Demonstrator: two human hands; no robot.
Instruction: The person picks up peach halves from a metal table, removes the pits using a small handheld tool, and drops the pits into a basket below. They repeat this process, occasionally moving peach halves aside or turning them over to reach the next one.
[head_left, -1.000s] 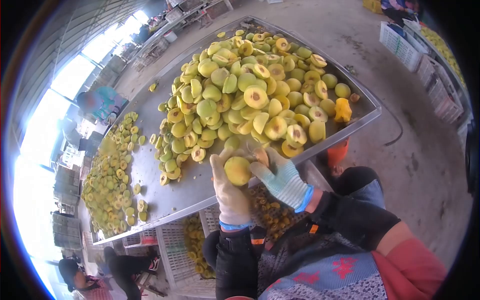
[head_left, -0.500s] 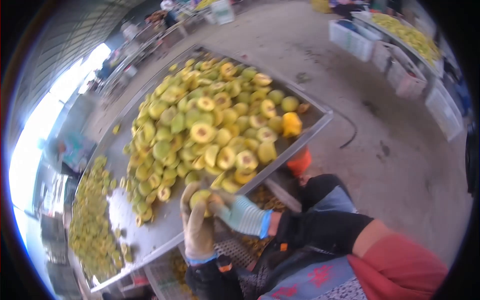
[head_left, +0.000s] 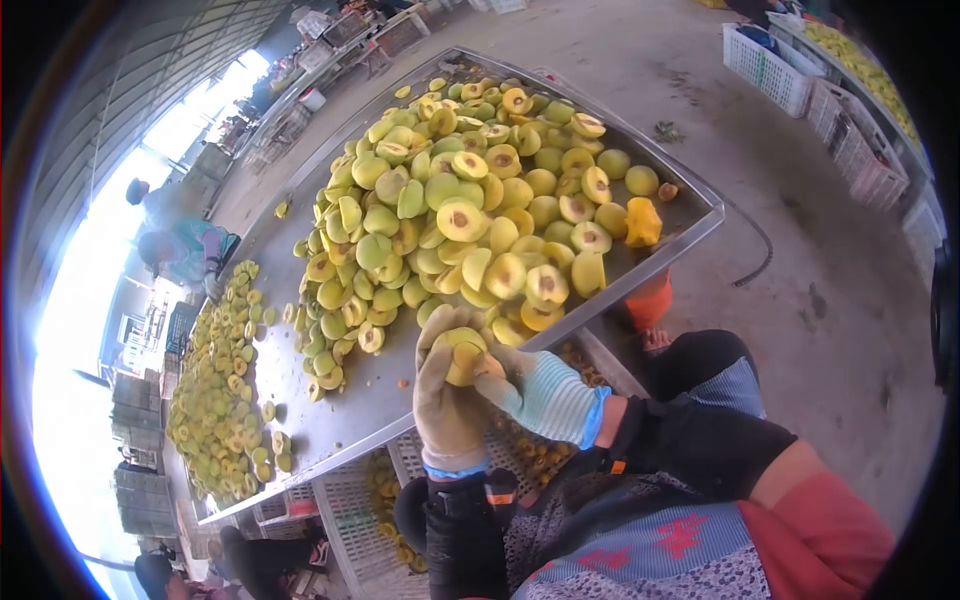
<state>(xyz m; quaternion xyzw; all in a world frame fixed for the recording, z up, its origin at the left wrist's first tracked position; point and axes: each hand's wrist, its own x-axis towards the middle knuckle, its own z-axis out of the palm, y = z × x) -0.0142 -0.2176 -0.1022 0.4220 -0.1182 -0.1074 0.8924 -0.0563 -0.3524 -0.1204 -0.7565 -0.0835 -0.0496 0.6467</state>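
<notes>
One curled left hand (head_left: 448, 415) cups a yellow-green fruit (head_left: 459, 352) at the worktop's (head_left: 345, 425) near edge — likely light, firm, slick where cut, best held by its skin — while the right hand (head_left: 535, 388) touches its right side, how closed I cannot tell.

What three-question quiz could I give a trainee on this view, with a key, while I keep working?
1. Short answer: what is the left hand cupping?
2. True or false: the big pile on the metal table contains cut halves.
3. Fill in the missing colour: both glove cuffs are ____.

Key: 1. A fruit. 2. True. 3. Blue.
</notes>
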